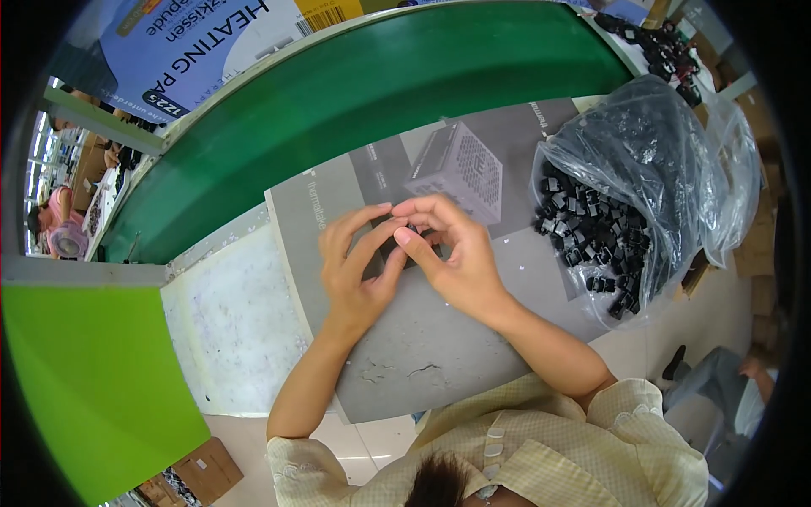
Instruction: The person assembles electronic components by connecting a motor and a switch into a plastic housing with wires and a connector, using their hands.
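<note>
Over a grey printed cardboard sheet point(422, 338), the left hand point(353, 269) and right hand point(463, 260) are together at the fingertips, a small dark piece point(413, 227) between them; I can't tell which grips it. Rightward, a clear bag point(642, 144) holds black parts point(604, 237). Beyond stretches a green surface point(507, 68).

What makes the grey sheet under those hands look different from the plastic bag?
The grey sheet lies mostly flat; the plastic bag is crumpled. The grey sheet is opaque and printed; the plastic bag is see-through. The plastic bag holds small black parts; the grey sheet lies beneath the left hand and right hand.
</note>
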A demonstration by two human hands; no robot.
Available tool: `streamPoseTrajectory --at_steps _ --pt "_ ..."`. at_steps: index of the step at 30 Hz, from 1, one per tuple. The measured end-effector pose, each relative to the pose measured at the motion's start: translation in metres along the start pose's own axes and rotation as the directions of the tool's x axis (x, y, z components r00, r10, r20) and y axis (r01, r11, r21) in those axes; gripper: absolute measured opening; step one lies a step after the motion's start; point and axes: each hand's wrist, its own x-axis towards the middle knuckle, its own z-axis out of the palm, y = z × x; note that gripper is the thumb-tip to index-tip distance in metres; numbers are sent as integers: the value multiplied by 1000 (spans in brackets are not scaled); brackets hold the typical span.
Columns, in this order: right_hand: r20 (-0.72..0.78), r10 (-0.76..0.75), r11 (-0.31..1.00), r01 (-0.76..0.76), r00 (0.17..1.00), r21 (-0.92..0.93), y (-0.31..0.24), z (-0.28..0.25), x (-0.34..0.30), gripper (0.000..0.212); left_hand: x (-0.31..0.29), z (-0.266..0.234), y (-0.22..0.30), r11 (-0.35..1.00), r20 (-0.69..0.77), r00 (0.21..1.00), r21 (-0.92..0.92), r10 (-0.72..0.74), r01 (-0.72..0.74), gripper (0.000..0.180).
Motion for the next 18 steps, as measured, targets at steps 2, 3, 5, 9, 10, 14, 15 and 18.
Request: streamPoseTrajectory --at_steps 2,3,5,9,10,14,15,18 --pt "8 -8 1000 8 1000 -2 0 0 0 22 1 0 0 1000 -5 1000 21 20 -20 37" --pt "6 -9 1000 9 1000 -15 0 -1 0 22 1 0 1 998 -10 999 43 42 -41 36" --pt "3 -8 1000 9 1000 -27 0 0 -1 22 1 -2 3 997 -3 999 70 40 -40 36" --pt "15 -4 998 5 1000 -70 -5 -1 -2 22 1 -2 3 991 -3 999 131 41 -41 33" --pt "32 18 995 -15 999 -103 -6 -2 -2 22 0 -3 3 990 -3 999 132 41 -40 33" --pt "16 -49 982 51 999 -184 -3 -1 -3 23 1 -2 5 984 44 999 176 -10 2 31" --pt "28 -134 943 137 991 -303 1 -2 -3 24 1 -2 5 981 62 998 194 -22 10 31" --pt "61 -210 869 215 976 -445 3 -2 -4 26 -1 1 2 977 76 996 210 -44 28 29"
